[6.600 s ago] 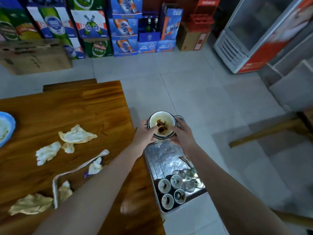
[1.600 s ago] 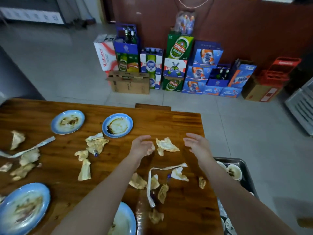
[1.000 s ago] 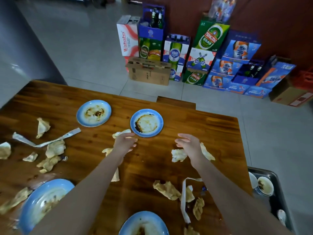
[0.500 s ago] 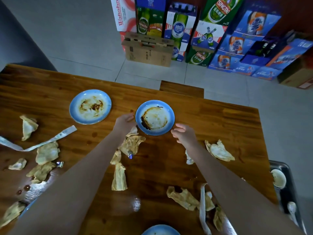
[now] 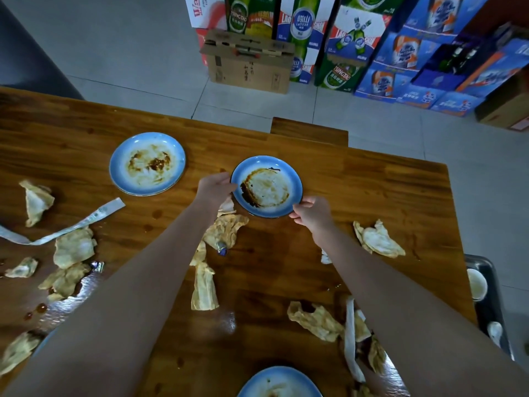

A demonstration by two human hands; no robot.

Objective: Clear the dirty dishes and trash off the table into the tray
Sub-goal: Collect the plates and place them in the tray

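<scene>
A dirty blue-rimmed plate (image 5: 267, 187) lies on the wooden table (image 5: 372, 181) near its far edge. My left hand (image 5: 213, 189) holds its left rim and my right hand (image 5: 313, 212) pinches its near right rim. A second dirty plate (image 5: 147, 163) sits further left, and a third plate (image 5: 279, 382) shows at the bottom edge. Crumpled used napkins (image 5: 378, 239) and a paper strip (image 5: 65, 227) lie scattered over the table. The metal tray (image 5: 492, 305) stands off the table's right side with a small bowl (image 5: 476, 285) and a spoon in it.
Stacked beer cartons (image 5: 343, 38) and a cardboard box (image 5: 249, 64) stand on the tiled floor beyond the table. A wooden bench end (image 5: 309, 130) juts out at the far edge. Sauce drops (image 5: 35, 310) mark the table at the left.
Both hands have reached forward from the napkins to the nearer blue plate and closed on its rim; earlier they set a bowl into the tray. The view has tilted down.
</scene>
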